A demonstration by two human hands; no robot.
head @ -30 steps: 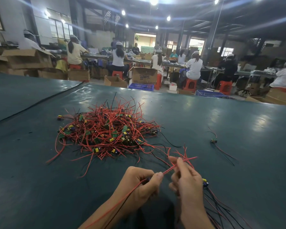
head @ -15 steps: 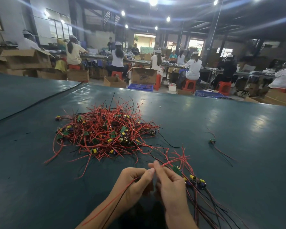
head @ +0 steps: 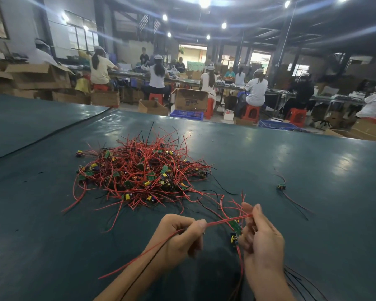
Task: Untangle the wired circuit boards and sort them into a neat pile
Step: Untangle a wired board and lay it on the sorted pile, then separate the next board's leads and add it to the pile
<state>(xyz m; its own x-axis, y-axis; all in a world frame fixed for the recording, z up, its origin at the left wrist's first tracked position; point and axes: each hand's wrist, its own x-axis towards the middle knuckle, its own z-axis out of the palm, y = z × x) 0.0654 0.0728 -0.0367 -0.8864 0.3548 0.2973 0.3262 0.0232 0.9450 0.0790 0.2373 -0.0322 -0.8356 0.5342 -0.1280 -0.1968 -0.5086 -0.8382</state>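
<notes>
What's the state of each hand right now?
Left hand: closed, pinching the red wire between thumb and forefinger.
Right hand: closed, pinching the same red wire further along, beside a small circuit board.

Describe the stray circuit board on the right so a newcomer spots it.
Start at the dark green table, then its big heap of red-wired boards. Well right of the heap lies one circuit board, alone, trailing its own red and black wires.

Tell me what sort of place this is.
Most likely an electronics assembly workshop: workers sit on red stools, cardboard boxes stand around, and a heap of wired circuit boards lies on the green table.
</notes>
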